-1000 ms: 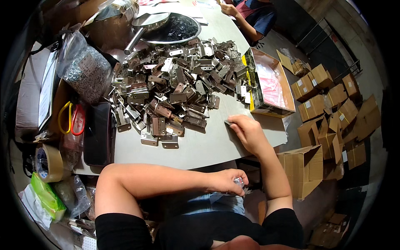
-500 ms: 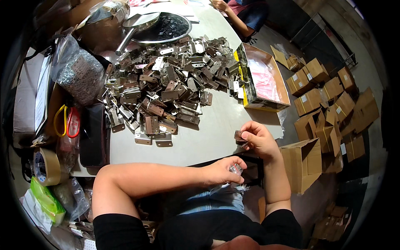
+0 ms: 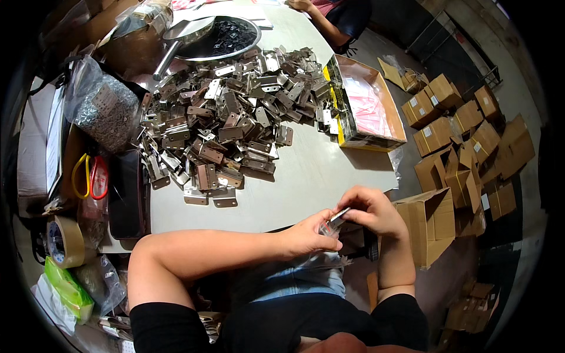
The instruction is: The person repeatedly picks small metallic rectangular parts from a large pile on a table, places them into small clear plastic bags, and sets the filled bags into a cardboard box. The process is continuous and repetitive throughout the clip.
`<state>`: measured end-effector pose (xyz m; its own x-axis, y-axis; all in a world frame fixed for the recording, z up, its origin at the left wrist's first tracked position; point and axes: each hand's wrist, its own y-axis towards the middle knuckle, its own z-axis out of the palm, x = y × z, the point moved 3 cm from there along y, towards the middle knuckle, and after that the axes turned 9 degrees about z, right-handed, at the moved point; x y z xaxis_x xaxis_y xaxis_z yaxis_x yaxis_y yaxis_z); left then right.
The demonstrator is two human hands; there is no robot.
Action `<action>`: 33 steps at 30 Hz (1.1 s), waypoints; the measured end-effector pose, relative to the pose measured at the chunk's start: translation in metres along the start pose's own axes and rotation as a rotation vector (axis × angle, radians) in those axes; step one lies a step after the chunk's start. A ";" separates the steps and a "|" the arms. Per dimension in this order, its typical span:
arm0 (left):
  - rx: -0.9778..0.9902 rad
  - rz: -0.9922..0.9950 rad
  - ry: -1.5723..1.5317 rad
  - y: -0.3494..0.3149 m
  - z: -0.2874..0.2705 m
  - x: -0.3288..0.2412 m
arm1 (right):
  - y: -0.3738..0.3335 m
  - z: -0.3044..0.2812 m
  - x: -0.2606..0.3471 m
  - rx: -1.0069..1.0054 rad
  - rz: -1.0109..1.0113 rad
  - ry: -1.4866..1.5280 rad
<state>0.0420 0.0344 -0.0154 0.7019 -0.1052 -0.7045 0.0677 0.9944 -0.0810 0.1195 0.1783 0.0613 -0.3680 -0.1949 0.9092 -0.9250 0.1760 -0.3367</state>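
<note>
My left hand (image 3: 303,236) is closed around a small clear plastic bag (image 3: 328,229) in front of my lap, just off the table's near edge. Pinched in my right hand (image 3: 376,213) is a small metal bracket (image 3: 339,215), its end at the bag's upper part; whether it reaches inside, I cannot tell. Beyond my hands, a big heap of metal brackets (image 3: 226,120) with screw holes covers the middle of the table (image 3: 312,170).
An open carton (image 3: 368,109) of pink-and-white packets stands at the table's right edge. Behind the heap is a metal bowl (image 3: 229,41) of dark parts with a scoop (image 3: 168,59). Scissors (image 3: 99,176), tape (image 3: 65,240) and a bag of screws (image 3: 109,112) lie left. Cardboard boxes (image 3: 432,138) fill the floor at right.
My right hand has brought the bracket down and inward to the bag in my left hand. The left hand has risen slightly. The whole view has shifted a little.
</note>
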 end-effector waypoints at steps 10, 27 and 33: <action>0.083 0.026 0.046 0.000 -0.001 -0.002 | 0.012 0.020 0.043 0.211 0.010 -0.479; 0.123 -0.033 0.242 0.002 -0.001 0.013 | 0.138 0.031 0.021 -0.519 -0.530 -0.870; 0.117 -0.003 0.335 0.002 -0.002 0.024 | 0.064 0.015 -0.005 -0.500 -0.361 -0.663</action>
<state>0.0572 0.0343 -0.0339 0.4316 -0.0861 -0.8979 0.1637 0.9864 -0.0159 0.0612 0.1757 0.0314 -0.1851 -0.8084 0.5588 -0.9029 0.3644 0.2281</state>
